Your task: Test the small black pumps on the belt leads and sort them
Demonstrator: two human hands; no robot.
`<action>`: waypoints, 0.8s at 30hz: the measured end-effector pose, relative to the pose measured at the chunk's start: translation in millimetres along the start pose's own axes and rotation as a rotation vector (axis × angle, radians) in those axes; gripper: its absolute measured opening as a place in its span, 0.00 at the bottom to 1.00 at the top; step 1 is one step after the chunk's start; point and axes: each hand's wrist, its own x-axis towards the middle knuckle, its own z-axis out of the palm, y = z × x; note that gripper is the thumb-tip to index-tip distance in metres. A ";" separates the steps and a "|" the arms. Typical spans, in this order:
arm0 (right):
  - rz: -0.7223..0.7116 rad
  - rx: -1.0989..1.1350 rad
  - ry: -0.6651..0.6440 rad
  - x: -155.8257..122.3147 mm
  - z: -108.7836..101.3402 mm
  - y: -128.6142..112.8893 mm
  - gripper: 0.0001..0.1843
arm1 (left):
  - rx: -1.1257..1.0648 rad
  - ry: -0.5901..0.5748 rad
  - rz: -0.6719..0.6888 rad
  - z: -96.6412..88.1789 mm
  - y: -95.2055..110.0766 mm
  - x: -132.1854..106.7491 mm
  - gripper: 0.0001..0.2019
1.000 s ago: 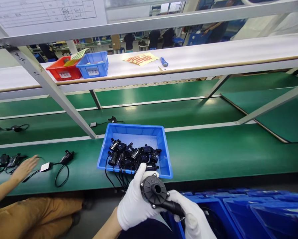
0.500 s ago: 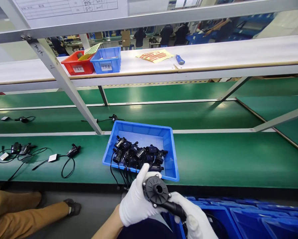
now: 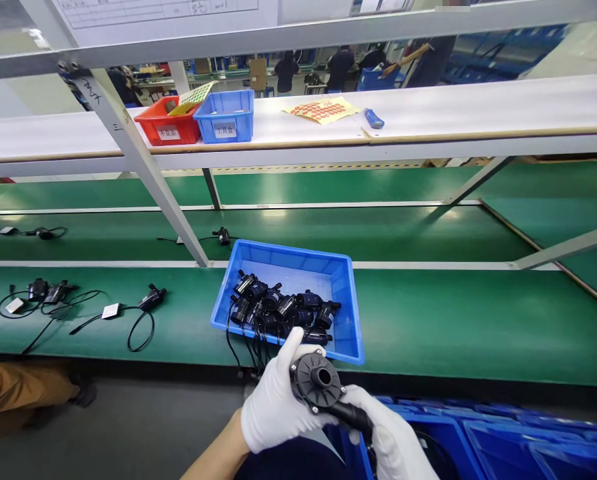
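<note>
Both my hands wear white gloves and hold one black pump [image 3: 318, 387] low in the middle of the view. My left hand [image 3: 273, 407] wraps round its round, ribbed head, thumb raised beside it. My right hand [image 3: 391, 437] grips the pump's black body below and to the right. Just beyond them a blue tray [image 3: 346, 293] sits on the green belt, holding several black pumps [image 3: 278, 310] whose cables hang over its near edge.
More black pumps with cables and white tags [image 3: 148, 300] lie on the green belt [image 3: 453, 320] to the left. A red bin [image 3: 166, 123] and a blue bin [image 3: 226, 117] stand on the white shelf above. Blue crates [image 3: 503, 443] sit at lower right. Another person's tan-clad leg [image 3: 13, 390] shows at lower left.
The view has shifted left, so the tray and bins sit further right in frame. The other person's hand has left the belt and their legs have drawn back to the left. My grip is unchanged.
</note>
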 end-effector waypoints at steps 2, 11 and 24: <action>0.009 -0.020 0.036 -1.5 1.7 6.9 0.42 | 0.019 -0.003 -0.007 0.2 0.6 -0.1 0.61; 0.354 0.296 0.215 4.7 13.0 10.0 0.34 | -0.030 -0.076 -0.150 -11.0 14.4 2.3 0.65; 0.400 0.327 0.222 31.3 25.0 -31.7 0.40 | -0.391 0.082 -0.371 -4.4 26.9 -6.5 0.46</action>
